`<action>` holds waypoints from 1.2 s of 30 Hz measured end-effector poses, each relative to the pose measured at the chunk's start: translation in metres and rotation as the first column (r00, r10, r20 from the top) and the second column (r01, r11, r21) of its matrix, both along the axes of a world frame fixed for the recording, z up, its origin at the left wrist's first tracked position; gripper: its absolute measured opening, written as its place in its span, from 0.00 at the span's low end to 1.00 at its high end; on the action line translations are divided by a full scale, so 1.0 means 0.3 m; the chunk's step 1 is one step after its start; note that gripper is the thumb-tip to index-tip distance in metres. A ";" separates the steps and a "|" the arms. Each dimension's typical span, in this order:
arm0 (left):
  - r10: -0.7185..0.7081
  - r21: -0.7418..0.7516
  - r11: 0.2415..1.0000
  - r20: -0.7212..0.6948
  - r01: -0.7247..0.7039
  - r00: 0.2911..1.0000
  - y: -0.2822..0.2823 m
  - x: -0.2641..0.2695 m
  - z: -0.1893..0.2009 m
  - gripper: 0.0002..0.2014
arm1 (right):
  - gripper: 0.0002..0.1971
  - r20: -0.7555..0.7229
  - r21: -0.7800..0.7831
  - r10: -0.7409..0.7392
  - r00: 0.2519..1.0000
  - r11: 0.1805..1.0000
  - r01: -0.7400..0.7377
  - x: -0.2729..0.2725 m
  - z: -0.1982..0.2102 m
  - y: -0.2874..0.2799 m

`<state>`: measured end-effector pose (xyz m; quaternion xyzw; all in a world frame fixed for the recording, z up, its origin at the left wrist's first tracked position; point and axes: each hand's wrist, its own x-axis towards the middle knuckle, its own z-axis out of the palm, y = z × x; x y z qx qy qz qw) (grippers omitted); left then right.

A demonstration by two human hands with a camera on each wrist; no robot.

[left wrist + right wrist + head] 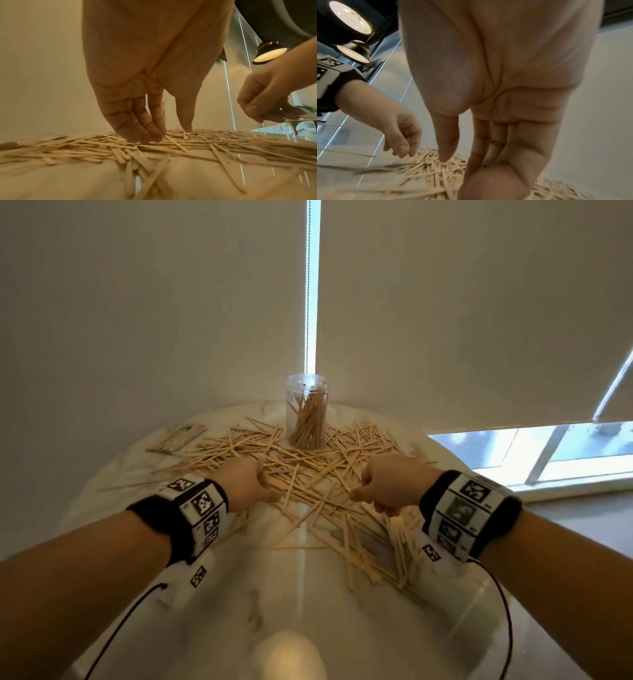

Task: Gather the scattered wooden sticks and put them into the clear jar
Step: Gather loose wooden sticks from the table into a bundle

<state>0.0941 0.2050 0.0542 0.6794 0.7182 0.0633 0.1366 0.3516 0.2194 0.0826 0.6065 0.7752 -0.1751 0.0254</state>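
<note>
A clear jar (307, 412) stands open at the far side of the round marble table (212, 604), part filled with upright wooden sticks. Loose wooden sticks (308, 474) lie in a wide heap in front of and around it. My left hand (270, 491) hovers at the heap's left, fingers straight and pointing down. Its fingertips (145, 139) touch the sticks (171, 146), with the thumb apart from them. My right hand (356, 495) reaches down at the heap's right. Its thumb (445, 155) and fingers (479, 155) hang over the sticks (433, 173), and I see nothing held.
A flat packet of sticks (178, 436) lies at the table's far left. Pale roller blinds with a bead cord (308, 285) hang just behind the jar. A window sill (565, 484) runs along the right. The near part of the table holds a lamp's reflection (291, 655).
</note>
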 end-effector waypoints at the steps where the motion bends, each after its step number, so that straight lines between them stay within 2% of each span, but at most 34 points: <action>1: 0.003 -0.014 1.000 -0.029 -0.003 1.000 -0.033 -0.012 -0.001 0.18 | 0.24 0.003 -0.018 -0.028 1.000 0.999 0.028 0.025 -0.019 -0.030; 3: 0.018 -0.055 0.998 -0.094 -0.024 0.995 -0.087 -0.036 -0.011 0.21 | 0.29 0.035 0.005 -0.064 0.997 0.998 0.063 0.071 -0.044 -0.085; 5: 0.047 -0.084 0.995 -0.129 -0.058 0.991 -0.129 -0.057 -0.019 0.25 | 0.32 0.106 0.101 -0.106 0.989 0.990 0.095 0.115 -0.058 -0.117; 7: 0.064 -0.120 0.989 -0.138 -0.081 0.988 -0.169 -0.066 -0.035 0.27 | 0.28 0.249 0.185 -0.126 0.960 0.979 0.080 0.158 -0.062 -0.150; 9: 0.075 -0.132 0.987 -0.111 -0.089 0.991 -0.201 -0.071 -0.058 0.27 | 0.21 0.407 0.150 -0.100 0.908 0.988 0.041 0.192 -0.076 -0.161; 10: 0.082 -0.120 0.989 -0.075 -0.090 0.994 -0.213 -0.069 -0.069 0.25 | 0.21 0.447 0.104 -0.089 0.890 0.993 0.048 0.204 -0.086 -0.162; 12: 0.092 -0.092 0.992 0.003 -0.091 0.996 -0.230 -0.051 -0.080 0.20 | 0.22 0.424 0.027 -0.127 0.897 0.991 0.128 0.204 -0.103 -0.152; 14: 0.053 -0.082 0.995 0.061 -0.048 0.997 -0.232 -0.018 -0.083 0.18 | 0.27 0.383 0.044 -0.150 0.911 0.989 0.145 0.169 -0.115 -0.142; 16: -0.004 -0.087 0.996 0.080 0.011 0.997 -0.230 0.032 -0.083 0.20 | 0.38 0.298 0.069 -0.192 0.935 0.981 0.180 0.105 -0.126 -0.132; 17: -0.018 -0.094 0.995 0.089 0.026 0.996 -0.228 0.062 -0.083 0.23 | 0.40 0.281 0.066 -0.194 0.940 0.981 0.183 0.070 -0.127 -0.133; 19: -0.035 -0.107 0.993 0.086 0.044 0.996 -0.225 0.121 -0.083 0.29 | 0.38 0.310 0.054 -0.144 0.940 0.989 0.134 -0.001 -0.118 -0.140; 21: -0.061 -0.110 0.992 0.021 0.063 0.998 -0.227 0.167 -0.085 0.30 | 0.33 0.318 0.061 -0.094 0.943 0.995 0.079 -0.049 -0.106 -0.145; 25: -0.108 -0.092 0.990 -0.024 0.106 0.994 -0.216 0.189 -0.079 0.18 | 0.23 0.248 0.056 -0.051 0.967 0.998 0.038 -0.084 -0.097 -0.138; 28: -0.110 -0.092 0.991 -0.084 0.102 0.990 -0.207 0.184 -0.066 0.13 | 0.27 0.171 0.029 -0.080 0.982 0.997 0.076 -0.085 -0.097 -0.153; 30: -0.098 -0.047 0.995 -0.141 0.092 0.985 -0.214 0.194 -0.057 0.16 | 0.30 0.133 -0.025 -0.098 0.986 0.994 0.102 -0.089 -0.094 -0.175; 33: -0.064 0.005 0.998 -0.211 0.066 0.975 -0.234 0.213 -0.061 0.24 | 0.25 0.138 -0.053 -0.042 0.990 0.997 0.049 -0.101 -0.081 -0.194; 35: -0.078 0.000 0.997 -0.245 0.081 0.966 -0.238 0.217 -0.062 0.21 | 0.16 0.148 -0.064 0.009 0.989 0.998 0.000 -0.110 -0.075 -0.202; 36: -0.091 -0.004 0.996 -0.252 0.093 0.964 -0.238 0.217 -0.061 0.20 | 0.16 0.160 -0.064 0.013 0.987 0.998 -0.003 -0.116 -0.075 -0.207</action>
